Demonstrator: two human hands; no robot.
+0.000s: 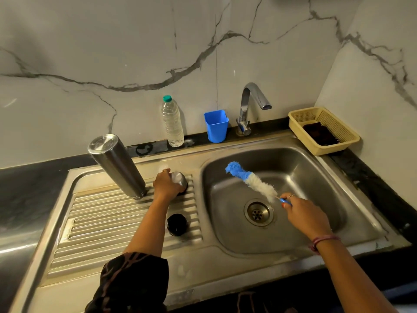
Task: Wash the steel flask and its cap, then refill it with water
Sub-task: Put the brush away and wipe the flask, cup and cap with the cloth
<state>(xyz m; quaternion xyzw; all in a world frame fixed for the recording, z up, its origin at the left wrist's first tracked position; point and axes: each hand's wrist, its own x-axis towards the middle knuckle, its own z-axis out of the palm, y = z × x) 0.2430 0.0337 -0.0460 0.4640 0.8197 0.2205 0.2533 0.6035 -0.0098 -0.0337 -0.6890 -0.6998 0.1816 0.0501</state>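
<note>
Nearest the camera: dark patterned sleeve (133, 281) on the left arm, reaching out over the ribbed drainboard (94, 224).

Left hand (165, 185): fingers curled round a steel cap (179, 180) that sits on the drainboard ribs. Steel flask (116, 164) stands upside down on the drainboard, mouth on the ribs, just left of that hand and not touching it. A second, black cap (177, 224) lies on the ribs nearer the camera, beside the left forearm.

Right hand (304, 216): over the sink basin (316, 177), fingers and thumb pinching the thin blue handle of a bottle brush (250, 180); brush head, white with a blue tip, points up and left above the basin. Thread band on the right wrist. Drain (258, 212) just left of this hand.

Behind the sink: clear plastic water bottle (172, 122) with green lid, blue plastic cup (216, 125), chrome tap (250, 105) with spout over the basin; no water visible running. Right rear corner: cream plastic basket (325, 129) holding something dark.

Surface: steel sink unit set in a black countertop (29, 186). Walls: white marble-look tiles (112, 53) with grey veins.
</note>
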